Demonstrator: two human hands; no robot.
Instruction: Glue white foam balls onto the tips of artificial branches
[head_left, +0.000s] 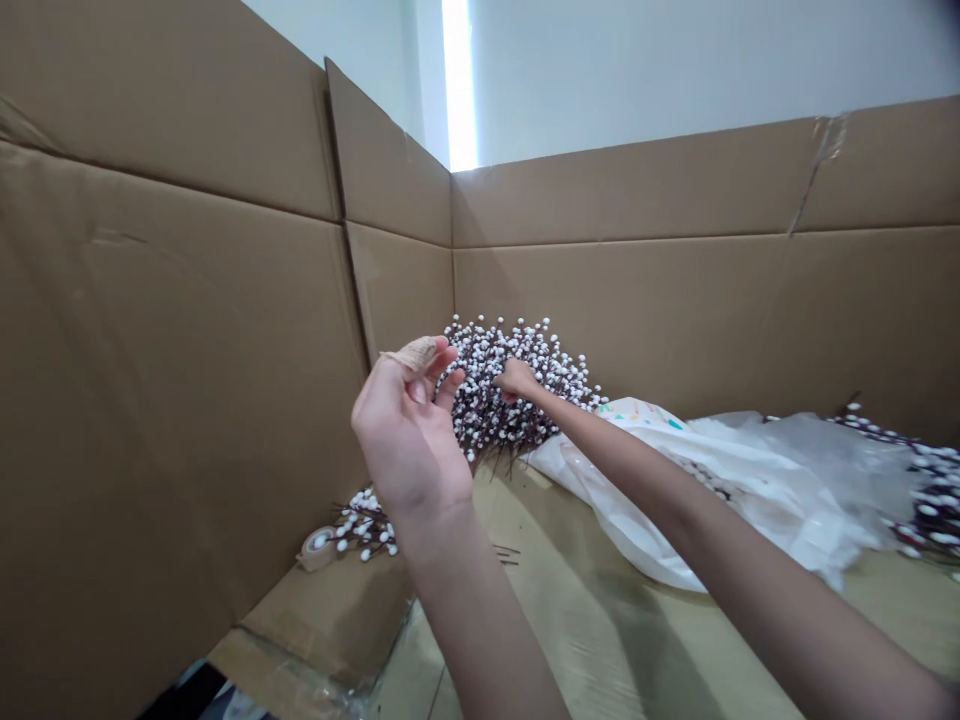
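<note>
A thick pile of dark stems with small white berries (480,400) lies in the corner of the cardboard walls. My right hand (516,380) reaches into the front of this pile, its fingers closed among the stems; what they pinch is too small to tell. Raised nearer the camera, my left hand (416,425) has its palm turned up and its fingers curled but apart, with nothing visible in them. Tan tape is wrapped round one of its fingers. Behind my left wrist lies a smaller bunch of berry stems (364,525).
A roll of tape (318,548) lies by the left cardboard wall (172,400). White plastic bags (652,500) spread under and beyond my right forearm. More berry stems (934,500) are at the far right. Cardboard (555,620) covers the surface below.
</note>
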